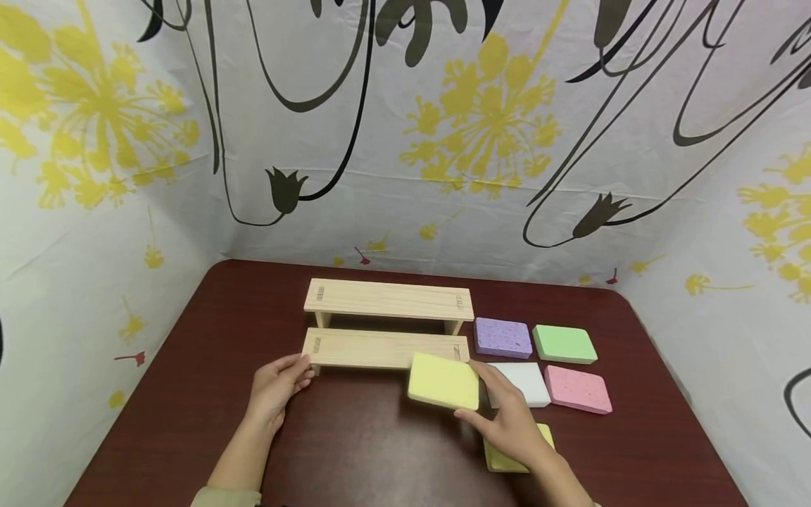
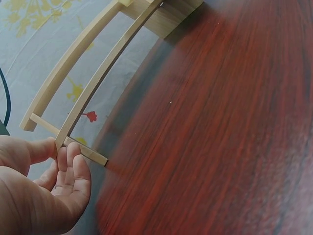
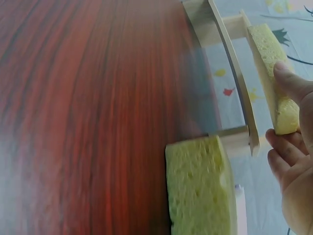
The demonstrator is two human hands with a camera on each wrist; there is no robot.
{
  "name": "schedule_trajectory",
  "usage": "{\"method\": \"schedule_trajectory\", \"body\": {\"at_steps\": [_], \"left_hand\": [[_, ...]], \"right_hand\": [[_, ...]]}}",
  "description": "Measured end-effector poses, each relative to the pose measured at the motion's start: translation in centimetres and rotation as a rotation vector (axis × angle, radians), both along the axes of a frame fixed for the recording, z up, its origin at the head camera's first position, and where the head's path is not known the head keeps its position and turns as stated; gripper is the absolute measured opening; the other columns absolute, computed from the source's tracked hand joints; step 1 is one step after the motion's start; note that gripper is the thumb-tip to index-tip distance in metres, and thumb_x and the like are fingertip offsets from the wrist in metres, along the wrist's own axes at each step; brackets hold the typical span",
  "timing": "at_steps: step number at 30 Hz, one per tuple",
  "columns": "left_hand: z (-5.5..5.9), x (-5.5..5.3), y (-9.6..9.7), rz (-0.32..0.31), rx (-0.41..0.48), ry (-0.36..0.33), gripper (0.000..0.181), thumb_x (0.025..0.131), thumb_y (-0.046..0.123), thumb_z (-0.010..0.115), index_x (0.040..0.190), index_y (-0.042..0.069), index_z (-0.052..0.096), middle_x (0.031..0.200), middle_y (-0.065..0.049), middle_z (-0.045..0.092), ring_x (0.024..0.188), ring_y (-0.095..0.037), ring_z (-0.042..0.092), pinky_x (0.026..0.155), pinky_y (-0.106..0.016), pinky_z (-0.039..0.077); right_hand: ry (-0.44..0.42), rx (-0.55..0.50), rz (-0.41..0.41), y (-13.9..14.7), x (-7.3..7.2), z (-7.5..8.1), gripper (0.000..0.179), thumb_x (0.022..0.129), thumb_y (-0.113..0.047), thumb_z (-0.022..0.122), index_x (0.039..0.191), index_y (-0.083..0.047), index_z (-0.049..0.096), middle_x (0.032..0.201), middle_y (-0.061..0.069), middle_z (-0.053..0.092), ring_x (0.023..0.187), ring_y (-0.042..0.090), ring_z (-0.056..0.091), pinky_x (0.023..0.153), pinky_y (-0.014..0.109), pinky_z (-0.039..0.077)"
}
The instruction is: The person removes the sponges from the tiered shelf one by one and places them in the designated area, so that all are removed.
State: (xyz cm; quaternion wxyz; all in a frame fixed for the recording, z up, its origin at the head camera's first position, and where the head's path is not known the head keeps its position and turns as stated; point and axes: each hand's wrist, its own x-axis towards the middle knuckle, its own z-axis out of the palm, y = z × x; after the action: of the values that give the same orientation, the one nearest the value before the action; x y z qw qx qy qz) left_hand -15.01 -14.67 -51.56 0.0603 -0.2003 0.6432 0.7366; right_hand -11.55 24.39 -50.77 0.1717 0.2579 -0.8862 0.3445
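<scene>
My left hand (image 1: 274,389) pinches the left end of the front step of a pale two-tier wooden stand (image 1: 388,297), thumb above and fingers below in the left wrist view. A light yellow sponge (image 1: 443,382) is in my right hand (image 1: 512,417), gripped by its right side between thumb and fingers. It overlaps the right end of the front step in the head view. In the right wrist view, the thumb lies along the porous edge of this sponge (image 3: 266,51). A second yellow sponge (image 1: 502,461) lies on the table, partly hidden under my right forearm.
To the right of the stand lie a purple sponge (image 1: 503,338), a green sponge (image 1: 564,344), a white sponge (image 1: 523,384) and a pink sponge (image 1: 578,389). The dark red-brown table (image 1: 355,443) is bordered by a patterned cloth (image 1: 393,155) at the back and sides.
</scene>
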Motion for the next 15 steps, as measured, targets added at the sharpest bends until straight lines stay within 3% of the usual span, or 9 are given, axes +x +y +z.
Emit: {"method": "schedule_trajectory", "body": {"at_steps": [5, 10, 15], "left_hand": [[0.0, 0.0, 0.0, -0.001, 0.0, 0.001, 0.048, 0.101, 0.012, 0.064, 0.138, -0.014, 0.049, 0.098, -0.004, 0.072, 0.082, -0.005, 0.07, 0.075, -0.017, 0.059], [0.0, 0.0, 0.0, -0.005, -0.005, 0.004, 0.049, 0.101, 0.012, 0.064, 0.139, -0.015, 0.048, 0.1, -0.006, 0.072, 0.084, -0.007, 0.07, 0.075, -0.017, 0.059], [0.1, 0.1, 0.0, -0.01, -0.004, 0.002, 0.05, 0.101, 0.013, 0.065, 0.139, -0.014, 0.048, 0.1, -0.006, 0.072, 0.084, -0.007, 0.07, 0.076, -0.017, 0.059]], "right_hand": [[-0.015, -0.001, -0.015, 1.2, 0.5, 0.2, 0.084, 0.07, -0.015, 0.094, 0.143, -0.004, 0.053, 0.135, 0.016, 0.06, 0.123, 0.032, 0.058, 0.111, 0.008, 0.03], [-0.052, 0.022, -0.048, 2.8, 1.0, 0.3, 0.082, 0.071, -0.016, 0.094, 0.141, -0.002, 0.054, 0.136, 0.01, 0.06, 0.123, 0.028, 0.057, 0.108, 0.006, 0.031], [-0.108, -0.009, -0.058, 4.5, 1.4, 0.3, 0.077, 0.073, -0.013, 0.093, 0.14, -0.006, 0.056, 0.135, 0.004, 0.061, 0.123, 0.017, 0.058, 0.105, 0.008, 0.039]]}}
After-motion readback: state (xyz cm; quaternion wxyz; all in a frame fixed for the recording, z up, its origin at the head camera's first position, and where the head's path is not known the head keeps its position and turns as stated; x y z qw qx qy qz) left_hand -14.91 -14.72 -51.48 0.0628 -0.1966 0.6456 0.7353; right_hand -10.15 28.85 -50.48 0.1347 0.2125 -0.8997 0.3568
